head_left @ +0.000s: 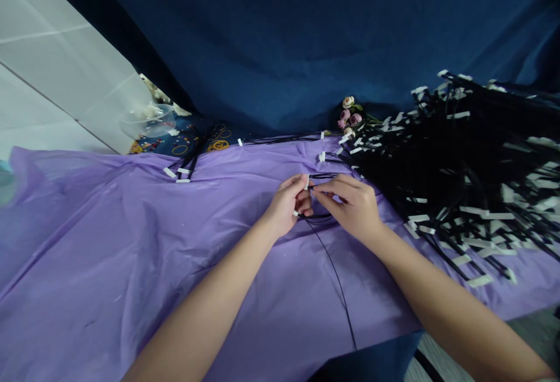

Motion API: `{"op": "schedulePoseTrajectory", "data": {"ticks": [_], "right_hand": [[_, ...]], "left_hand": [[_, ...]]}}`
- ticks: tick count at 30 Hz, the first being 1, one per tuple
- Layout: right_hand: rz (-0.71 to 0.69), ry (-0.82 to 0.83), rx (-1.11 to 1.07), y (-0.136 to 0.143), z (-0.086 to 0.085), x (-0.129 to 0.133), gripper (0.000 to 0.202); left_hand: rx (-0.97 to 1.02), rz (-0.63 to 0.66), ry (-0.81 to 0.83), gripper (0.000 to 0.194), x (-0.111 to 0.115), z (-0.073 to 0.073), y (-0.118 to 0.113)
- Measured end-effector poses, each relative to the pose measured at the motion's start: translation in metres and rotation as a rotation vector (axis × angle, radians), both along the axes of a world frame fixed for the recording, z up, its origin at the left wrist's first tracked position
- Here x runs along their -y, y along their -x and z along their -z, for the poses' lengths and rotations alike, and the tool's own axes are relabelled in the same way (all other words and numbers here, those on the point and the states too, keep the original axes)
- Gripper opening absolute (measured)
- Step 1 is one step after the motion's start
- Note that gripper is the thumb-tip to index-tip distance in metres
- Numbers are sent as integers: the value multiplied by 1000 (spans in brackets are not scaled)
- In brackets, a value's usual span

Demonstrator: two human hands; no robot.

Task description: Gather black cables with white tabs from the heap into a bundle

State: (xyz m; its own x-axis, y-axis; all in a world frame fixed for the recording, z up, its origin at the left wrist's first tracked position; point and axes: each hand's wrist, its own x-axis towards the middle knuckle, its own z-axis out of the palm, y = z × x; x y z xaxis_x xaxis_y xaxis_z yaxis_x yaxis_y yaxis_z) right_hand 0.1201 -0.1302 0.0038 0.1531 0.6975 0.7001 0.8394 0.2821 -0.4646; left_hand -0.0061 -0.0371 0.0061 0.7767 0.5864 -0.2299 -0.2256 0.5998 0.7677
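Far left, a pale grey-white panelled wall (pixel 52 67) slants up behind the table, and below it the crinkled purple plastic sheet (pixel 109 253) spreads across the whole work surface. At the sheet's back edge sits a clear plastic bowl (pixel 149 121) holding pale bits, and just beside it lie some yellow rubber bands (pixel 217 145) on patterned dark cloth. A few loose black cords with white tags (pixel 179 172) rest on the purple near there.

Behind everything hangs a deep blue fabric backdrop (pixel 306 38).

In the middle, the person's left hand (pixel 286 204) and right hand (pixel 352 204) meet just above the sheet, fingertips nearly touching. Both are pinched together on a thin black cord with small white tags (pixel 315 198): the left thumb and forefinger close on a white tag at the cord's end, the right fingers close on the cord just beside it. The cord is bunched in a small loop between the two hands, and one strand trails down toward the near edge of the table across the purple.

Past the right hand, a little bunch of pink and cream artificial flowers (pixel 350 116) lies at the back. To the right of that, a big tangled heap of black cords with white paper tags (pixel 472 166) covers that end of the sheet, close to the right hand.
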Motion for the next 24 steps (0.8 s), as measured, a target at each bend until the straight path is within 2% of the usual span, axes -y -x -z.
{"op": "schedulePoseTrajectory", "data": {"ticks": [9, 19, 24], "right_hand": [[13, 2, 13, 1, 3, -2, 10], [24, 50, 47, 1, 4, -3, 13], [26, 15, 77, -2, -1, -2, 13]], "left_hand": [[3, -46, 53, 26, 2, 0, -1], [-3, -52, 27, 29, 2, 1, -1], [17, -85, 104, 22, -3, -2, -2]]}}
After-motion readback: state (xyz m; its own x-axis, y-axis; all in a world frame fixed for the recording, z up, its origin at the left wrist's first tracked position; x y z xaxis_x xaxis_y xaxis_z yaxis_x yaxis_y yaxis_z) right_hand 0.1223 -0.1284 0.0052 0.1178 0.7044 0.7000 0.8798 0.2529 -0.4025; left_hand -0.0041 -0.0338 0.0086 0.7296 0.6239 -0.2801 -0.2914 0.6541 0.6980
